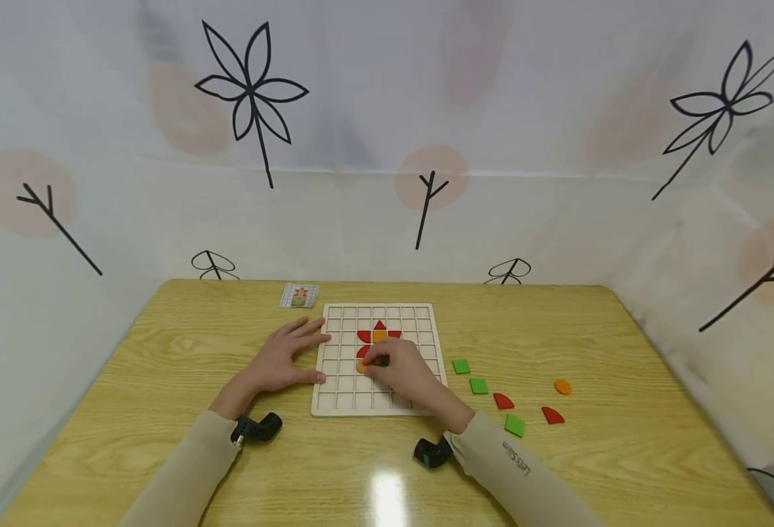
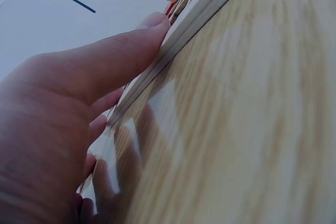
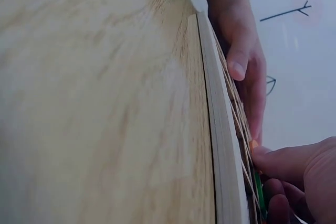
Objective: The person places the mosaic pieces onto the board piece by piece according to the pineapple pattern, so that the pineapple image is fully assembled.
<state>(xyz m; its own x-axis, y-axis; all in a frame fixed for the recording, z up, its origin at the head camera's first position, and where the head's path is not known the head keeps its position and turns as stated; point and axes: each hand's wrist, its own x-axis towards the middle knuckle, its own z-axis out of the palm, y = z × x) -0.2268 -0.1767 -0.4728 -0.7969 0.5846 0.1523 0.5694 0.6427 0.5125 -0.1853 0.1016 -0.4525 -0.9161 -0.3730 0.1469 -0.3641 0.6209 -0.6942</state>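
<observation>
A square wooden grid board [image 1: 340, 402] lies on the table. My left hand [image 1: 280, 359] rests along its left edge with fingers spread, the thumb touching the rim in the left wrist view. Over the middle of the grid, my right hand [image 1: 403, 369] pinches an orange round tile [image 1: 362, 367] between thumb and fingers, low over a cell. Red pieces, such as a triangle [image 1: 379, 325] and a quarter circle [image 1: 364, 336], sit in cells around an orange square [image 1: 379, 337]. A green piece [image 1: 385, 362] shows partly beneath my right fingers; the hand hides cells there.
Right of the board lie several loose tiles: green squares [image 1: 479, 386], red quarter circles [image 1: 553, 415] and an orange circle [image 1: 562, 386]. A small pattern card [image 1: 299, 296] sits beyond the board's upper left corner. A printed cloth [image 1: 360, 146] hangs behind the table [image 1: 162, 380].
</observation>
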